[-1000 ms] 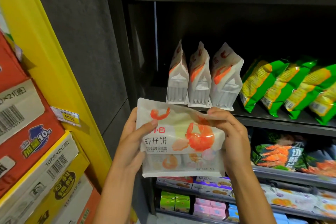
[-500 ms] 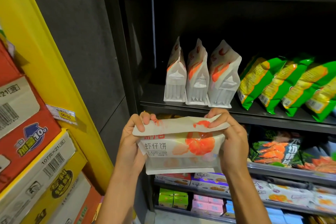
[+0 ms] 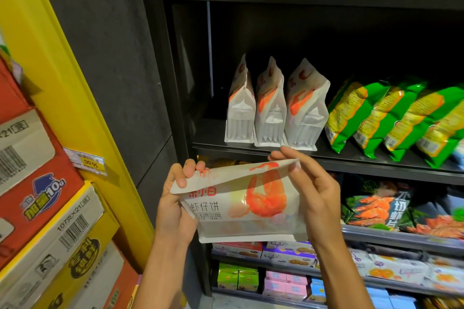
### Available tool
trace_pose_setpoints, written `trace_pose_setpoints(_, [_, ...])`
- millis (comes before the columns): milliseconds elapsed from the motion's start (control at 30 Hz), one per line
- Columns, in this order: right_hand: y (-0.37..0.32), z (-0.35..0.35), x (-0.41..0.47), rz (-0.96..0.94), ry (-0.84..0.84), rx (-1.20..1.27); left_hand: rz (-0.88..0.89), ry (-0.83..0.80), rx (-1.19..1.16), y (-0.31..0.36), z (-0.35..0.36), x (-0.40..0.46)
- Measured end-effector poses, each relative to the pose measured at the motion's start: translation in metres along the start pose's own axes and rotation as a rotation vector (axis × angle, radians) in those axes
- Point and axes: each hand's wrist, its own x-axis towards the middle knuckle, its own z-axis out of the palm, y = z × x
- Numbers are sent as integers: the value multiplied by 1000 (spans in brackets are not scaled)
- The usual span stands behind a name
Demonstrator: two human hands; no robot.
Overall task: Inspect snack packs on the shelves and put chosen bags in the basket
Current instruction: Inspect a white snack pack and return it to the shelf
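Both hands, as I see it, hold one white plastic prawn-print snack pouch point(image 3: 248, 203) before the black shelf point(image 3: 351, 162): left hand point(image 3: 175, 198) grips its left edge, right hand point(image 3: 313, 183) pinches its folded-over top.

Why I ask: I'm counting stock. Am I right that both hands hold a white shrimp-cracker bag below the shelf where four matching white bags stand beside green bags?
Not quite: the head view shows three matching white bags standing on that shelf, not four. The rest holds: the left hand and right hand hold the shrimp-cracker bag below the shelf, with green bags beside them.
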Motion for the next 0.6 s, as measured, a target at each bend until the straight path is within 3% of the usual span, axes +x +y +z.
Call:
trace_pose_setpoints(133, [2, 2, 2, 28, 127, -73, -45, 21, 58, 1, 0, 2])
trace_pose_setpoints(400, [10, 0, 8, 150, 365, 36, -336, 7, 600, 17, 5, -9])
trace_pose_setpoints(467, [15, -1, 10, 199, 321, 61, -273, 63, 653, 17, 11, -10])
trace_pose_setpoints(600, [26, -7, 11, 245, 57, 20, -131, 197, 641, 17, 23, -9])
